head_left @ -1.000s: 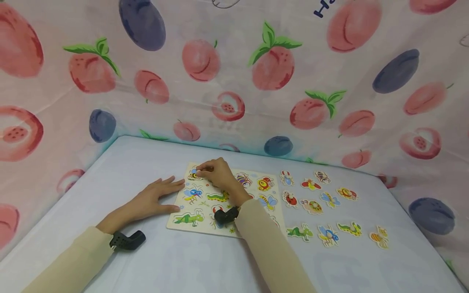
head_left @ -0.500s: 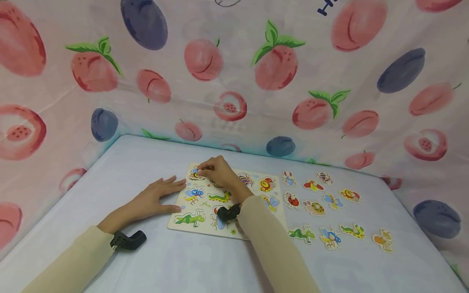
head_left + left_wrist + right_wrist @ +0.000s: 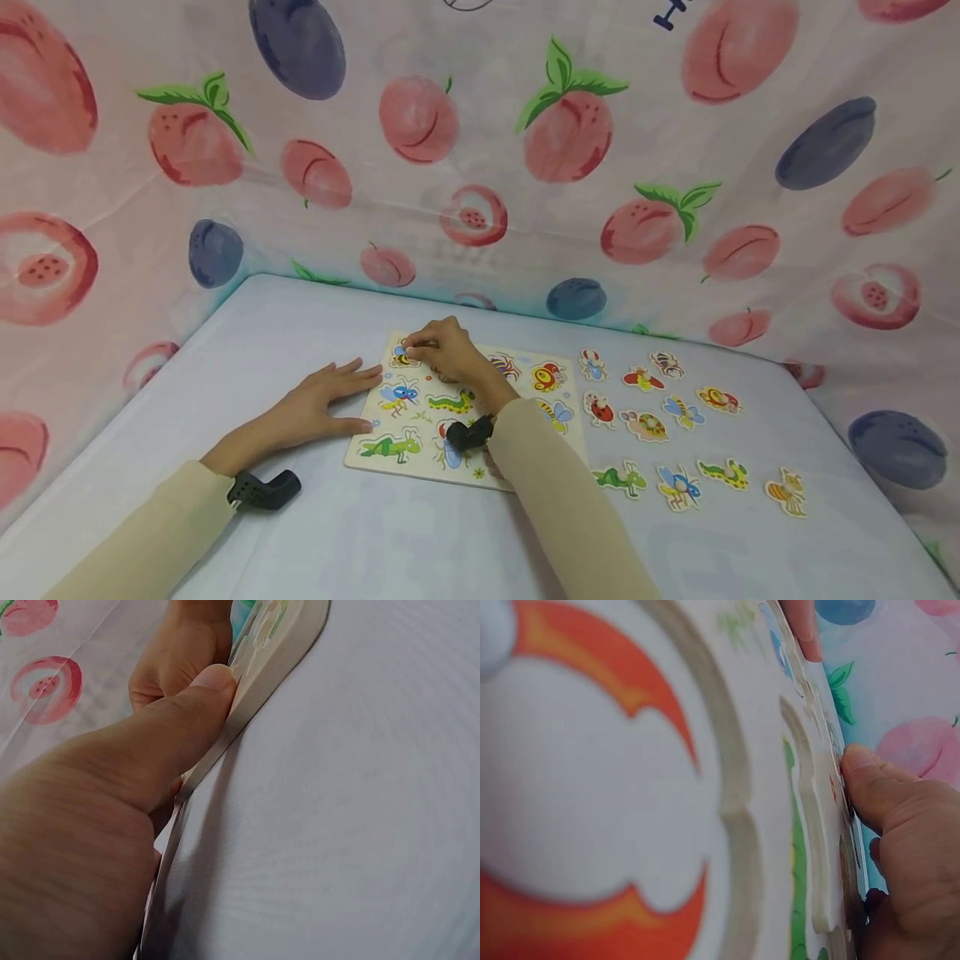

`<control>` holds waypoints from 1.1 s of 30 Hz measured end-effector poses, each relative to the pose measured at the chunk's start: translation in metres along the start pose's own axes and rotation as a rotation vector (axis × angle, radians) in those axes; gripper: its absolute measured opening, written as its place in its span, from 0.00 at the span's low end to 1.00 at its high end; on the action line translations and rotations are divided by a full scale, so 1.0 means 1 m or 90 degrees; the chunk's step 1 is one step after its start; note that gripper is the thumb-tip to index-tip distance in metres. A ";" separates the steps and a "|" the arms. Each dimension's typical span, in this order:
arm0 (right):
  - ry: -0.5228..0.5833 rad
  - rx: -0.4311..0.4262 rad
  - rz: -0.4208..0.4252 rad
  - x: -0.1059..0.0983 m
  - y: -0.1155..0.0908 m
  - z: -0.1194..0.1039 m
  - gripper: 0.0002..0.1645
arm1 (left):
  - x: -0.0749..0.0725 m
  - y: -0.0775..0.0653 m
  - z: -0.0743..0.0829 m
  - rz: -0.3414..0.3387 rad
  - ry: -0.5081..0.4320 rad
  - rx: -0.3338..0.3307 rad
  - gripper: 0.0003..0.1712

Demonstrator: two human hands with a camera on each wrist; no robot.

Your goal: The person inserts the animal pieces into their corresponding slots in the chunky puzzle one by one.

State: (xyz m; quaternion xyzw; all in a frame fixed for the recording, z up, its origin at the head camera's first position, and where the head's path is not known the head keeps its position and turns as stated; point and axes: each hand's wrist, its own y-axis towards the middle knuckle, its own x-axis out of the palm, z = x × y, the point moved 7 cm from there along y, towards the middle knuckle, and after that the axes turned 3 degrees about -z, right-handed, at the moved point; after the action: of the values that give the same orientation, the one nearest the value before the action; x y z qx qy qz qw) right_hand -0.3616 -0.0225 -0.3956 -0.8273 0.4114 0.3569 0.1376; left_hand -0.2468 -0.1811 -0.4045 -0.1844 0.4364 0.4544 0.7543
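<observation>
Currently the right hand [image 3: 447, 352] is pinching a small bee piece [image 3: 400, 359] between thumb and fingers, at the far left corner of a wooden picture board [image 3: 429, 468]; the fingers are hiding whether the piece is sitting fully in a slot. The left hand [image 3: 315, 404] is lying beside the board with its fingers straight and spread, and its thumb is touching the board's left edge. Near the hands, a printed mosquito [image 3: 399, 396], a printed caterpillar [image 3: 450, 402] and a printed grasshopper [image 3: 390, 447] are showing on the board, while the right forearm is crossing over its middle. Beyond the board's right edge, loose pieces are lying on the white table [image 3: 360, 542]: a spider piece [image 3: 667, 364] and a ladybird piece [image 3: 600, 410] among those farther back, then a grasshopper piece [image 3: 621, 481], a mosquito piece [image 3: 678, 487] and a caterpillar piece [image 3: 723, 473] nearer the person, with an orange bee [image 3: 786, 493] lying farthest right. Behind everything, a fruit-patterned cloth [image 3: 420, 208] is hanging.
</observation>
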 end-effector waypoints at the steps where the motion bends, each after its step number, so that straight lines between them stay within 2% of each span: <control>1: 0.000 0.001 0.002 0.000 0.000 0.000 0.12 | 0.000 0.000 0.000 0.000 0.000 0.000 0.44; 11: 0.000 -0.005 -0.002 0.000 -0.002 -0.001 0.14 | -0.001 0.001 0.001 -0.004 0.007 -0.002 0.44; 22: 0.052 0.050 0.041 -0.002 -0.007 0.002 0.13 | -0.001 0.000 0.002 -0.005 0.008 -0.003 0.44; 28: 0.041 0.048 0.032 -0.002 -0.009 0.000 0.15 | 0.000 0.000 0.001 0.000 0.005 -0.002 0.44; 33: 0.085 0.099 0.030 -0.012 -0.018 0.003 0.16 | 0.000 0.001 0.001 -0.005 0.006 -0.008 0.45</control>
State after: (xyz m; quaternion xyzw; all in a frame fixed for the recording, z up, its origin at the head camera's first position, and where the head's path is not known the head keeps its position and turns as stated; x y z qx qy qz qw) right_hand -0.3540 -0.0030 -0.3900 -0.8260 0.4657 0.2713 0.1652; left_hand -0.2470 -0.1800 -0.4037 -0.1929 0.4363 0.4535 0.7529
